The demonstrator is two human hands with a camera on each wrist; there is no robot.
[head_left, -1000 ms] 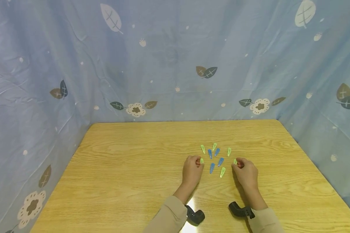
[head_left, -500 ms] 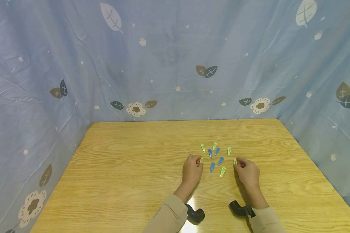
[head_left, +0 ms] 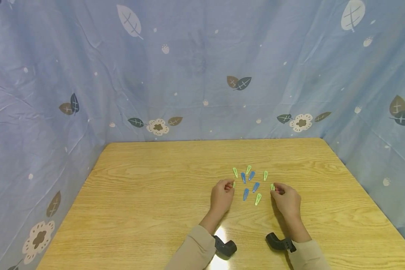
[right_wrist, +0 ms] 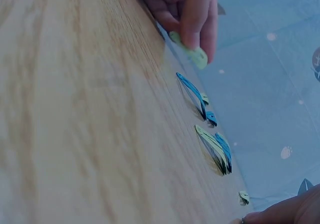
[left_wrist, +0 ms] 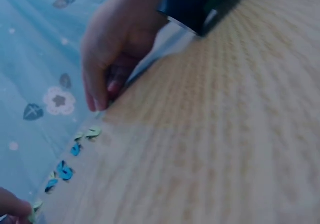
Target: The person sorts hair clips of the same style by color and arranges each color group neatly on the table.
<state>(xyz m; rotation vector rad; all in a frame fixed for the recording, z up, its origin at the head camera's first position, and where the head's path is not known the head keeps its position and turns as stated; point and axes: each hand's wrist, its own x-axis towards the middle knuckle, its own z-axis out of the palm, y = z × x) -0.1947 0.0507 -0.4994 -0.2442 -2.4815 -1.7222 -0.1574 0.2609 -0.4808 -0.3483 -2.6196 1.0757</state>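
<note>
Near the middle of the table my left hand [head_left: 221, 195] pinches a green snap hair clip [head_left: 234, 184] between thumb and fingers. The right wrist view shows this clip at the top, tilted, with its broad end sticking out past the fingertips. Across from it, my right hand [head_left: 287, 200] pinches another green hair clip [head_left: 272, 187] by its side. Between the two hands lie several loose clips, among them a blue hair clip [head_left: 246, 194] and a green hair clip [head_left: 258, 199] on the near side. Farther back are another blue clip [head_left: 251, 176] and a green clip [head_left: 265, 175].
The wooden table [head_left: 148, 195] spreads to both sides of the hands. A blue patterned curtain [head_left: 202, 56] hangs behind it and along both sides. Each wrist carries a black camera mount, such as the left mount [head_left: 226, 247], low over the table.
My left hand has shifted slightly away from me, and its green clip has turned more edge-on to the head view. My right hand has hardly moved. The loose clips lie as before.
</note>
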